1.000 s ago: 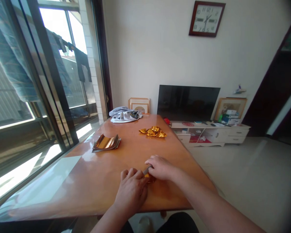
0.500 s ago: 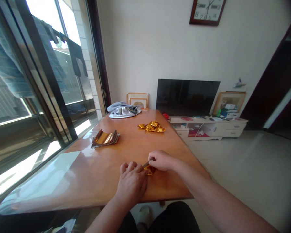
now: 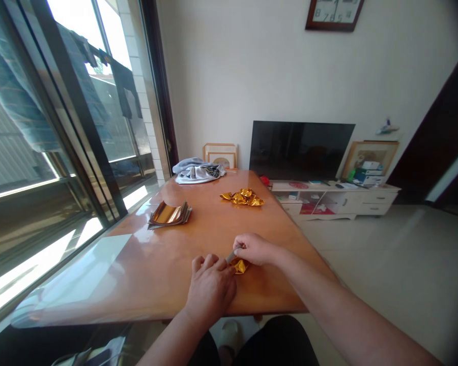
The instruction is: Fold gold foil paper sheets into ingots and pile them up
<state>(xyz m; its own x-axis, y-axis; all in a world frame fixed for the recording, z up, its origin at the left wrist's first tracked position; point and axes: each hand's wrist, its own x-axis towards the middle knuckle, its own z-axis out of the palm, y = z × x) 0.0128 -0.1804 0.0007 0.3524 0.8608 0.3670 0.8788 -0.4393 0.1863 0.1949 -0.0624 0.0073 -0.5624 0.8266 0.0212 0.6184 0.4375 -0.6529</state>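
Observation:
Near the front edge of the wooden table (image 3: 168, 274), my left hand (image 3: 212, 284) is curled with its fingertips on a piece of gold foil paper (image 3: 240, 266). The thumb and fingers of my right hand (image 3: 254, 249) pinch the far edge of that piece, where a narrow greyish strip runs between both hands. Parts of the piece are hidden under my fingers. Farther back lie several crumpled or folded gold foil pieces (image 3: 243, 197). On the left is a stack of gold foil sheets (image 3: 169, 214), curved upward at its edges.
Grey cloth (image 3: 197, 172) is heaped at the table's far end. A pale sheet (image 3: 95, 259) covers the table's left front. Beyond stand a television (image 3: 301, 151) and a low white cabinet (image 3: 370, 201). Glass sliding doors (image 3: 80, 117) run along the left.
The view has shifted slightly. The gold piece between my hands shows more of its creased, shiny side. Both hands keep nearly the same grip.

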